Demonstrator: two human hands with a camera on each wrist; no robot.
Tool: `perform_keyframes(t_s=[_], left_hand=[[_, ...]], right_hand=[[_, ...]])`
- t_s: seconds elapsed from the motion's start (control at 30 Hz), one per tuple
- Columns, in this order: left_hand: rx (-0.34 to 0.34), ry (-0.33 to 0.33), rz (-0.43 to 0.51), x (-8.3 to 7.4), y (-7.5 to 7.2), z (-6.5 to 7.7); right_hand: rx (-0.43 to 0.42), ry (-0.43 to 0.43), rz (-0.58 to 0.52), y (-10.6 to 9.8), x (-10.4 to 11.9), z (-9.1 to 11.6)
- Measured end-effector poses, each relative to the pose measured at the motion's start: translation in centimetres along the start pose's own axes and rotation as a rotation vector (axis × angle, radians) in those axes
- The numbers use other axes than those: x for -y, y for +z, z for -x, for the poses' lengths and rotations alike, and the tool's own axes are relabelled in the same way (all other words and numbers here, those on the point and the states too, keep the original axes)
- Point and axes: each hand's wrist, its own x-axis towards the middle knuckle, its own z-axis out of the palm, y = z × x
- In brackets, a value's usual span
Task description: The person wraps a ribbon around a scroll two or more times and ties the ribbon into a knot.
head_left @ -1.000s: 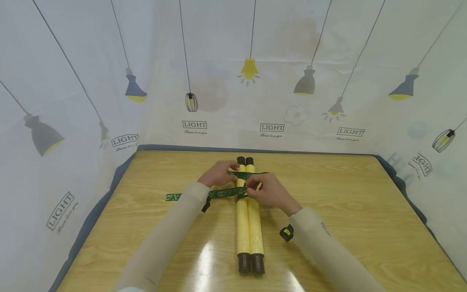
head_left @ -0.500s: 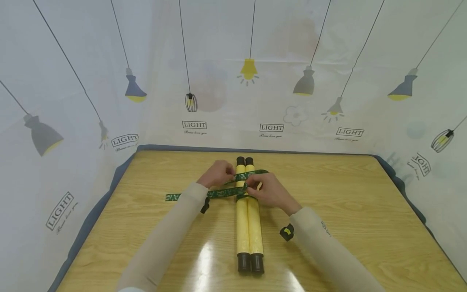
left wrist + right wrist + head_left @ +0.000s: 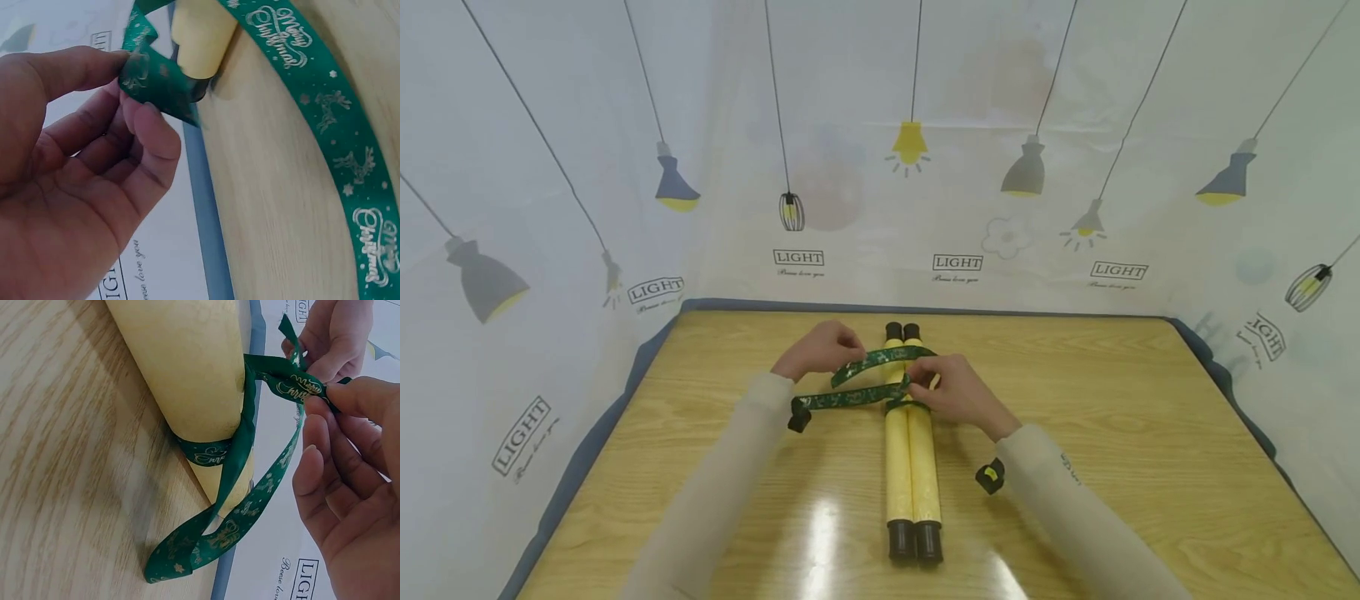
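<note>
Two yellow tubes (image 3: 913,467) with dark end caps lie side by side on the table, pointing away from me. A green ribbon (image 3: 868,395) printed with "Merry Christmas" and reindeer goes round them beyond their middle. My left hand (image 3: 823,347), left of the tubes, pinches one ribbon length close to its tip between thumb and finger; this length arches over the tubes. My right hand (image 3: 958,390), over the right tube, pinches the ribbon (image 3: 300,387) between thumb and fingertips. Another ribbon length stretches left across the table, running behind my left sleeve.
A wooden table (image 3: 700,500) with a blue-grey edge (image 3: 1037,314) carries everything. White cloth (image 3: 865,208) printed with lamps stands round its back and sides. Small black devices (image 3: 990,476) sit at my wrists.
My left hand has moved left off the tubes, drawing its ribbon end along, so that length now arches out to the left. My right hand has stayed in place.
</note>
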Motion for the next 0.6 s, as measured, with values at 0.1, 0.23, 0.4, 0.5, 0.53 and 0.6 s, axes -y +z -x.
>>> perform_keyframes(t_s=[0.1, 0.23, 0.4, 0.5, 0.53, 0.6], left_hand=[[0.017, -0.014, 0.047, 0.0, -0.7, 1.1], [0.035, -0.034, 0.128, 0.0, -1.3, 2.9], [0.085, -0.070, 0.263, 0.3, -1.1, 5.3], [0.110, -0.086, 0.340, 0.7, -0.3, 6.5], [0.115, -0.088, 0.370, 0.8, 0.0, 6.8], [0.125, -0.090, 0.424, 0.9, 0.7, 7.4]], right_hand=[[0.001, -0.003, 0.007, 0.0, -0.1, 0.0], [0.001, -0.010, 0.024, 0.0, 0.0, 0.0], [0.004, -0.001, 0.037, 0.0, 0.1, 0.0], [0.006, 0.000, 0.037, -0.1, 0.2, -0.1], [0.004, -0.002, 0.040, -0.1, 0.3, -0.1], [0.001, -0.003, 0.045, -0.1, 0.4, -0.2]])
